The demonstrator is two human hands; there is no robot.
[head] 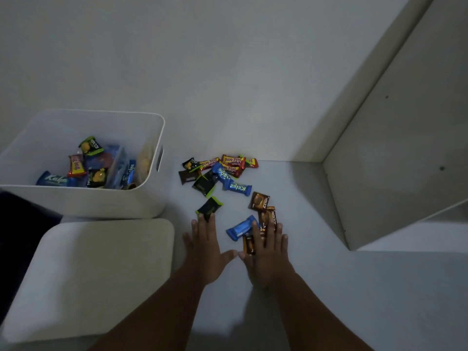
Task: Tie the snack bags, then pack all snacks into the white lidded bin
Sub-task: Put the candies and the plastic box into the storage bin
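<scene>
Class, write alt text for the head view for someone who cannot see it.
Two flat hands rest among snack packets scattered on a white surface: left hand touching a black-green packet, right hand on brown packets. An open white bin at left holds more.

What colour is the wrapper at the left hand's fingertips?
The wrapper is black with green ends; head view.

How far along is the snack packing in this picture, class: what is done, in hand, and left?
Done: several packed snacks lie in the white bin. In hand: left hand touches a black-and-green packet, right hand rests on brown Nextar packets. Left: the loose pile, then the lid, off beside the bin.
</scene>
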